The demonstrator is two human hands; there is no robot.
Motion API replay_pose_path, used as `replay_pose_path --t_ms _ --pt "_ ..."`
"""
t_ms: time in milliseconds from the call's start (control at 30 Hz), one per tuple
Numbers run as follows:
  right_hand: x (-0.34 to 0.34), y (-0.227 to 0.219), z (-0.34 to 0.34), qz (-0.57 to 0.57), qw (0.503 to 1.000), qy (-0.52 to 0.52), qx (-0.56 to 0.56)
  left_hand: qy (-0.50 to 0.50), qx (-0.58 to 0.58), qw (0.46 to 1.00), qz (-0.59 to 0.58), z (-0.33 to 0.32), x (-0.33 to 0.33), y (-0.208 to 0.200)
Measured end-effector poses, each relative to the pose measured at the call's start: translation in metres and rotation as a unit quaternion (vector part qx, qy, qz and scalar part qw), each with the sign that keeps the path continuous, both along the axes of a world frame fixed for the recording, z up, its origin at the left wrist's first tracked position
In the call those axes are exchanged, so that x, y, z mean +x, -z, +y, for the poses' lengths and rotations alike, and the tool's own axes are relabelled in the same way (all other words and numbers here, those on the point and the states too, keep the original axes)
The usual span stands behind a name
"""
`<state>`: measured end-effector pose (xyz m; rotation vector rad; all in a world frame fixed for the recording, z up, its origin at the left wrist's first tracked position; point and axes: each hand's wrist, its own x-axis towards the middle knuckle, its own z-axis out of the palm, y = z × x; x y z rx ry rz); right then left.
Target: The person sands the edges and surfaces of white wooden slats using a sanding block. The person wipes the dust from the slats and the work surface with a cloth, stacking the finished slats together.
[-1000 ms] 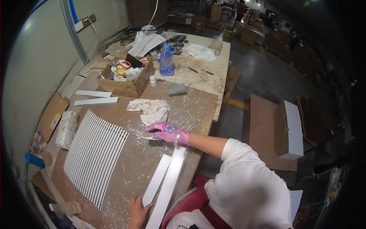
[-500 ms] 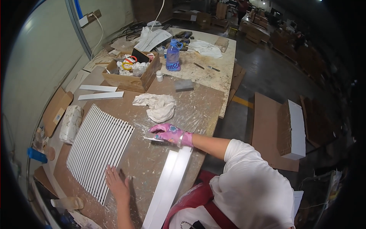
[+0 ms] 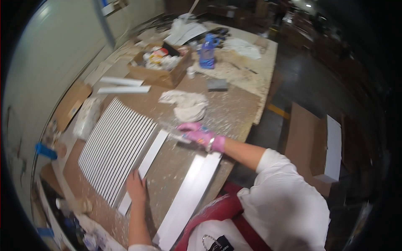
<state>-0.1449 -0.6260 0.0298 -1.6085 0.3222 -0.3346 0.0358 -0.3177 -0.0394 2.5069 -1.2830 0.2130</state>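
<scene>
My bare left hand is closed around the middle of a narrow white strip, its fingers toward one long edge and the thumb toward the other. That strip lies slantwise along the right side of a row of white slats, which are set close together on the worktable. In a pink flowered glove, my right hand grips a flat, dark tool with a pale front edge just past the strip's far end. Motion blur hides its exact kind. Nearer me lie long, wide white boards, beneath my right wrist.
A crumpled white cloth and a grey block lie beyond my right hand. Farther back stand a cluttered cardboard box and a blue bottle. Two short white strips are at the left. A white carton stands off the table's right side.
A single white strip now lies beside the slats, where bare tabletop showed before. My left hand has gone from resting spread at the slats' edge to gripping this strip. The whole view has shifted.
</scene>
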Motion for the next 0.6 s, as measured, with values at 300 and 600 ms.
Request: replay_pose_path --t_ms 300,600 --pt "0.006 0.047 -0.087 0.122 0.98 0.035 -0.152 0.014 0.023 0.995 0.097 0.008 -0.039 -0.019" --pt "0.03 0.054 -0.042 0.084 0.875 -0.106 -0.465 0.014 0.013 0.996 0.088 0.003 -0.038 -0.015"
